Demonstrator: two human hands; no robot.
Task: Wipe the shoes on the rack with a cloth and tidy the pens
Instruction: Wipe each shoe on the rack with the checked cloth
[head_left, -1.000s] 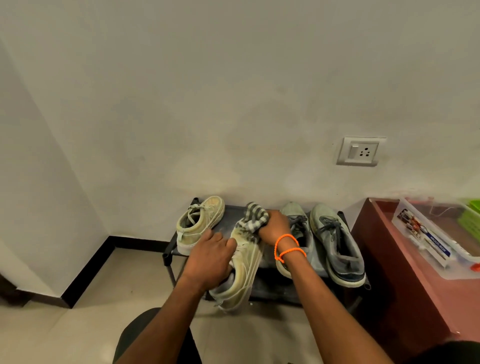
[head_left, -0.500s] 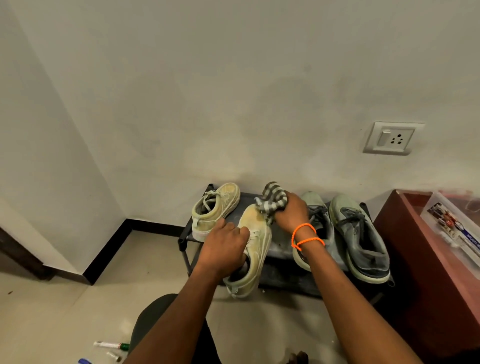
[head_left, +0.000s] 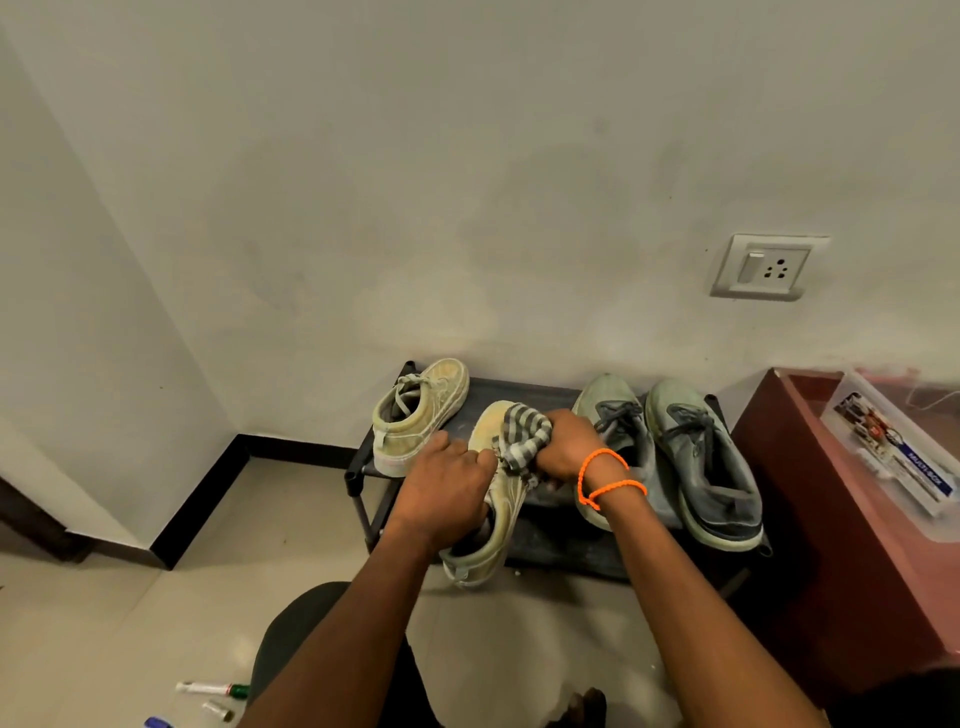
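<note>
Gripping the yellow shoe (head_left: 496, 512) at its collar, my left hand (head_left: 441, 491) holds it over the rack (head_left: 524, 392) edge while my right hand (head_left: 569, 444) clutches the striped cloth (head_left: 519, 439). Since a second ago the cloth has slid back from toe toward laces, so wiping is progressing. Its long axis runs toe-to-wall, heel toward me; pens (head_left: 210, 688) wait on the floor.

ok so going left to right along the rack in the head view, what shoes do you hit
Beige shoe on the rack → beige shoe held in the left hand and wiped with the striped cloth in the right hand → left grey shoe → right grey shoe.
</note>
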